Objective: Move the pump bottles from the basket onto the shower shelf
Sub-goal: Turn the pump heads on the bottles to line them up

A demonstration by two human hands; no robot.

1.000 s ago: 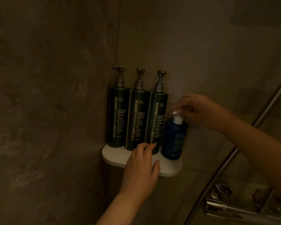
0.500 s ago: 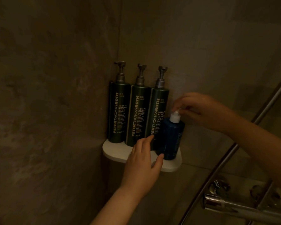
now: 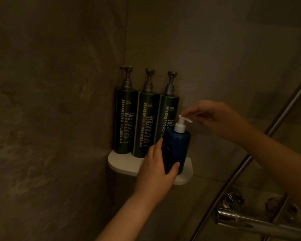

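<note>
A white corner shelf [image 3: 122, 162] carries three tall dark green pump bottles [image 3: 125, 122] in a row against the wall. A shorter blue pump bottle [image 3: 179, 146] with a white pump stands on the shelf's right part, in front of the third green bottle [image 3: 169, 108]. My left hand [image 3: 155, 173] grips the blue bottle's lower body, fingers on its left side and thumb across the front. My right hand [image 3: 217, 119] reaches in from the right and pinches the white pump head at its spout. No basket is in view.
Dim tiled shower walls meet in a corner behind the shelf. A slanted chrome rail [image 3: 250, 157] runs up the right side. A chrome shower mixer [image 3: 241, 220] sits at the lower right, below my right forearm.
My left hand left the shelf's front edge and closed round the blue bottle. My right fingers uncovered the pump head, whose spout now points right.
</note>
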